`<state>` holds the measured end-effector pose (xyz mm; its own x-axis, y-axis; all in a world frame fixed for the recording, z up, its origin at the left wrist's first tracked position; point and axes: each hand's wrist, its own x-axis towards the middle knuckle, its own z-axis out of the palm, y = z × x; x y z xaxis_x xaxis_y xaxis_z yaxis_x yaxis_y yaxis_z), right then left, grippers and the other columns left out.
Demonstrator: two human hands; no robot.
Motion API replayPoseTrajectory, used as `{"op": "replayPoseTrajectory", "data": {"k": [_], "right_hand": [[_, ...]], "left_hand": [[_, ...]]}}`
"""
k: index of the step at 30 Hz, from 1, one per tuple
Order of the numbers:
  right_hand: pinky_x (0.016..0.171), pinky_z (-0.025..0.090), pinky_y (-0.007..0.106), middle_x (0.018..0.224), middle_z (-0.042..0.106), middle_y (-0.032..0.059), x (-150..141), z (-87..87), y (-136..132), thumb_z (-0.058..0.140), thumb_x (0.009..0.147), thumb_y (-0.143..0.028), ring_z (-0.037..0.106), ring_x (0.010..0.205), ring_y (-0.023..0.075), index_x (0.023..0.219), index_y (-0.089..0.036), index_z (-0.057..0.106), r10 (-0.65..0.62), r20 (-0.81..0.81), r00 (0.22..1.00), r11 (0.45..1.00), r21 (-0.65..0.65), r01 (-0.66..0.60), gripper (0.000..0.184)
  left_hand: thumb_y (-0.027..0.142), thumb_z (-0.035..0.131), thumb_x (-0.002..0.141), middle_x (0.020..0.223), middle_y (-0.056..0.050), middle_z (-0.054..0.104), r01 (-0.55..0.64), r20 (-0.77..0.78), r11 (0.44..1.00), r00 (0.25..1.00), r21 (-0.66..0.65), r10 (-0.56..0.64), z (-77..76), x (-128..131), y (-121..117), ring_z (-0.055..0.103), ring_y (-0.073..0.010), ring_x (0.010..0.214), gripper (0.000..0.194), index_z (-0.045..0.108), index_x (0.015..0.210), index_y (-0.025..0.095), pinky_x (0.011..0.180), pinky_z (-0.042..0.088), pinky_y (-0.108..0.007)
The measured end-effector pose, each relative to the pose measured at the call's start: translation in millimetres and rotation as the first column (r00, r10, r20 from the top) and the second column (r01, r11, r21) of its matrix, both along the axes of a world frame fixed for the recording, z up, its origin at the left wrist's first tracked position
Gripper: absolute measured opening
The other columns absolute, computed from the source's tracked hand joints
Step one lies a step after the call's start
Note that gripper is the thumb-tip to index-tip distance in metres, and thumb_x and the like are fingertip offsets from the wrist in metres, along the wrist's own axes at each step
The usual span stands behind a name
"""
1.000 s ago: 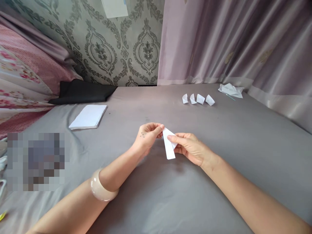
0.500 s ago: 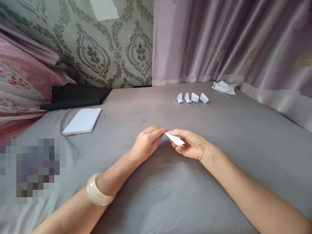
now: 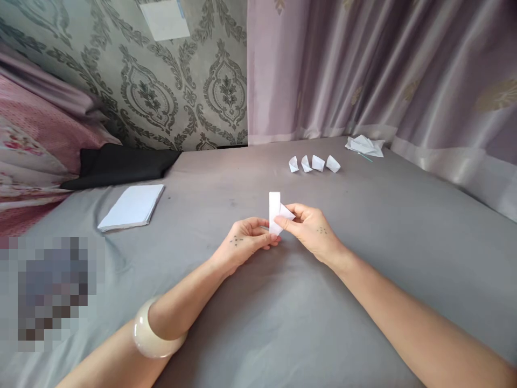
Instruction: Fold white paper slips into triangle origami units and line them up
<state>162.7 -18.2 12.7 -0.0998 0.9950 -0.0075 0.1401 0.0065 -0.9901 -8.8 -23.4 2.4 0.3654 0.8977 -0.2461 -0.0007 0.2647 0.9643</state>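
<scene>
A small folded piece of white paper [image 3: 274, 205] is held up between my two hands over the grey sheet [image 3: 307, 312]. It has an upright strip on the left and a pointed flap jutting to the right. My left hand [image 3: 246, 240] pinches its lower end between thumb and fingers. From the right, my right hand [image 3: 315, 226] grips the flap side, thumb across the front and fingers behind. The back of the paper is hidden. A pale bangle [image 3: 155, 331] circles my left forearm.
A stack of white paper [image 3: 133, 207] lies at the left, before a folded black cloth [image 3: 121, 164]. Several small folded paper shapes [image 3: 318, 163] stand in a row at the back. Behind them to the right is a pile of folded paper [image 3: 365, 145] with a thin greenish stick [image 3: 365, 157]. Curtains [image 3: 315, 70] hang behind.
The folded paper has turned from slanting down to the right to standing upright, its flap now showing. My left hand has shifted to its lower end; my right hand has rolled so its back shows.
</scene>
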Motion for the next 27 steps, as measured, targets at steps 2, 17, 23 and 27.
{"op": "replayPoseTrajectory", "data": {"k": [2, 17, 23, 27], "right_hand": [[0.07, 0.049, 0.029, 0.082, 0.071, 0.0031, -1, -2.2, 0, 0.069, 0.074, -0.035, 0.063, 0.074, 0.0167, 0.087, -0.017, 0.068, -0.007, 0.001, 1.0, 1.0, 0.013, 0.007, 0.022], [0.067, 0.05, 0.026, 0.088, 0.066, 0.0018, -14, -5.0, -16, 0.063, 0.083, -0.031, 0.061, 0.075, 0.0137, 0.101, -0.022, 0.057, -0.218, 0.224, 0.95, 0.89, 0.445, 0.099, 0.02], [0.069, 0.05, 0.026, 0.094, 0.063, 0.0035, -17, -6.5, -24, 0.051, 0.091, -0.021, 0.06, 0.082, 0.0145, 0.104, -0.024, 0.06, -0.275, 0.403, 0.873, 0.759, 0.649, -0.061, 0.016], [0.073, 0.051, 0.028, 0.099, 0.063, 0.0053, -18, -9.0, -25, 0.049, 0.092, -0.019, 0.06, 0.086, 0.0158, 0.123, -0.023, 0.056, -0.304, 0.451, 0.839, 0.726, 0.68, -0.102, 0.032]], "left_hand": [[0.031, 0.075, 0.073, 0.098, -0.01, 0.072, -0.032, 0.018, 0.999, 0.999, 0.005, 0.032, 1.2, 0, 0, 0.066, -0.021, 0.092, 0.036, 0.066, 0.104, 0.016, 0.073, 0.052, -0.029], [0.039, 0.071, 0.075, 0.084, -0.007, 0.07, -0.365, 0.209, 0.918, 0.92, 0.155, 0.331, 5.1, 1, 0, 0.064, -0.0172, 0.081, 0.026, 0.075, 0.086, 0.015, 0.059, 0.056, -0.023], [0.038, 0.07, 0.077, 0.083, -0.006, 0.072, -0.35, 0.223, 0.922, 0.924, 0.164, 0.311, 7.1, 6, -6, 0.066, -0.0184, 0.083, 0.026, 0.075, 0.089, 0.015, 0.08, 0.058, -0.034], [0.038, 0.069, 0.079, 0.09, -0.007, 0.074, -0.331, 0.245, 0.929, 0.926, 0.164, 0.286, 9.4, 9, -8, 0.068, -0.0201, 0.087, 0.027, 0.075, 0.092, 0.015, 0.086, 0.056, -0.036]]}}
